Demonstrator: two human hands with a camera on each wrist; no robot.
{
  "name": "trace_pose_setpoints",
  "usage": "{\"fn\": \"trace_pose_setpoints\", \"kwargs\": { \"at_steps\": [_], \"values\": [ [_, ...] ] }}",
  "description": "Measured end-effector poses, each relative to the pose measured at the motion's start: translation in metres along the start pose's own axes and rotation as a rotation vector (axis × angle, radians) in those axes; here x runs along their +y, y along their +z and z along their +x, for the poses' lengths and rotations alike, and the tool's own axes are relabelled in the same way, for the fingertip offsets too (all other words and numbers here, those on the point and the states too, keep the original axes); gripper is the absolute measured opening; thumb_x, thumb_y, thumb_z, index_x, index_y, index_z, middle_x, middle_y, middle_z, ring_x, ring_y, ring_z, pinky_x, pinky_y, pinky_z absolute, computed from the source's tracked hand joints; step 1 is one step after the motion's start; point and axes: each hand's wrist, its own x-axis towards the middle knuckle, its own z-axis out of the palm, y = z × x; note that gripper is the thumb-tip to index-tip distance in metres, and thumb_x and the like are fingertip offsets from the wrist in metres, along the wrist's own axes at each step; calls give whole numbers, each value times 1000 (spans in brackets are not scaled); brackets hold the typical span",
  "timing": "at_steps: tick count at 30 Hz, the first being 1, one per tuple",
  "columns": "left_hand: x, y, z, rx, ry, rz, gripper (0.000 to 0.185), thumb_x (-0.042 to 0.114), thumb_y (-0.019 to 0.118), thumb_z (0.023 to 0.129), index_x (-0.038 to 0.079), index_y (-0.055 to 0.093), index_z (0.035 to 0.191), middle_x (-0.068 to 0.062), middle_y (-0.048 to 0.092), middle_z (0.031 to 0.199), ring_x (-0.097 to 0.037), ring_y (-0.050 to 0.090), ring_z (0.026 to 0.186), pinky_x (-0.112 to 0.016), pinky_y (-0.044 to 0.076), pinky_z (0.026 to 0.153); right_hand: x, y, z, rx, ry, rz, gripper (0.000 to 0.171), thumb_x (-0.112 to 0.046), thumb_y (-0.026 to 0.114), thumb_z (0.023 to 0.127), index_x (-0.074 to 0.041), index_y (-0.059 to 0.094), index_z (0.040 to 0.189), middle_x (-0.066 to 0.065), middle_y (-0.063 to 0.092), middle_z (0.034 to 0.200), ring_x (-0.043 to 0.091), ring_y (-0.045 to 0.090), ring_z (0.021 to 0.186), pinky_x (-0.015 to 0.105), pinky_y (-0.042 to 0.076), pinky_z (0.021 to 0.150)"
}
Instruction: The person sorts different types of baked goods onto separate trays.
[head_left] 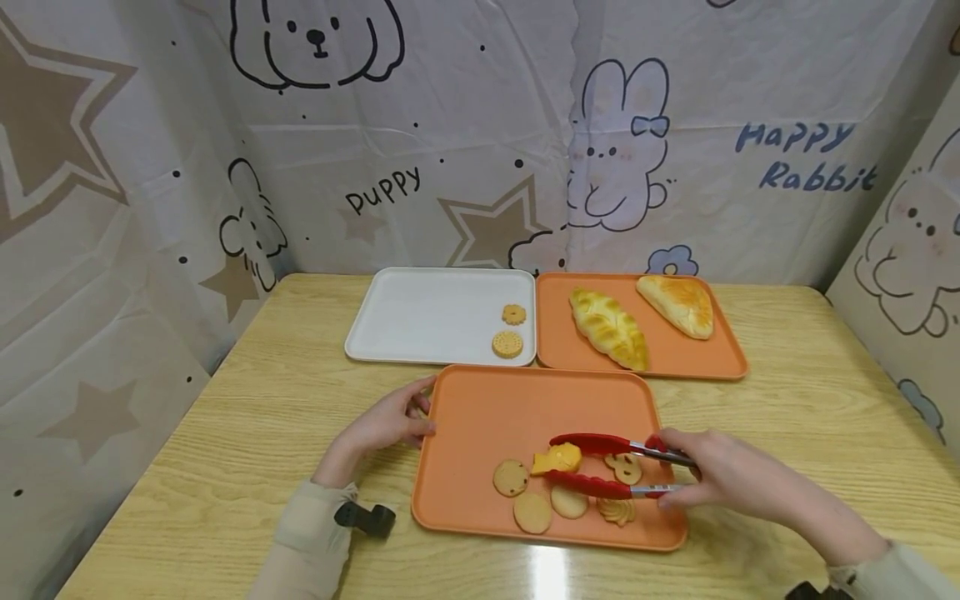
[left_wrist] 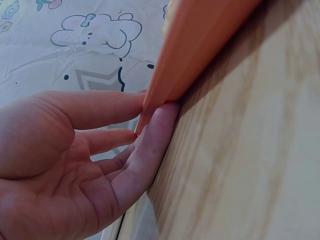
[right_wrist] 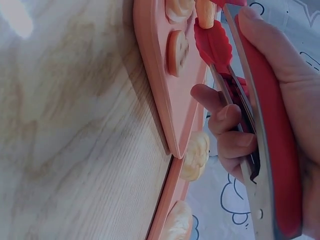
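My left hand (head_left: pixel 384 423) pinches the left rim of the front orange tray (head_left: pixel 480 417), thumb and fingers on either side of the edge in the left wrist view. In my right hand (head_left: pixel 738 473) are metal tongs with red tips (head_left: pixel 600 484), gripped along the handles. Between those tips is a yellow fish-shaped cookie (head_left: pixel 558 458), low over the tray. Around it lie a spotted round cookie (head_left: pixel 511 477), two plain round cookies (head_left: pixel 532 512), a swirled cookie (head_left: pixel 617 512) and a pretzel-shaped cookie (head_left: pixel 625 468), partly behind the tongs.
Behind, on the left, a white tray (head_left: pixel 427 317) bears a flower-shaped cookie (head_left: pixel 513 314) and a round cookie (head_left: pixel 507 344). Next to it, another orange tray (head_left: pixel 555 333) carries a braided bread (head_left: pixel 609 329) and a triangular pastry (head_left: pixel 678 306). A printed cloth (head_left: pixel 450 108) hangs beyond the wooden table (head_left: pixel 262 400).
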Motion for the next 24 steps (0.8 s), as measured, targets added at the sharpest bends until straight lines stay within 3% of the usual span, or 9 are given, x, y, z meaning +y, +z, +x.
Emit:
{"fn": "trace_pose_setpoints", "kwargs": {
  "at_steps": [7, 24],
  "values": [
    [-2, -1, 1, -8, 1, -10, 76, -2, 59, 84, 3, 15, 146, -15, 40, 98, -15, 53, 69, -34, 56, 62, 3, -2, 8, 47, -39, -27, 49, -49, 67, 74, -9, 55, 101, -11, 50, 71, -1, 40, 59, 17, 34, 49],
    [-2, -1, 0, -5, 20, -1, 76, -3, 59, 84, 2, 15, 145, -12, 39, 95, -14, 51, 68, -32, 55, 60, 3, -11, 42, 111, 31, -98, 47, -46, 71, 72, -10, 56, 98, -6, 53, 72, 3, 38, 56, 18, 33, 49]
  ]
}}
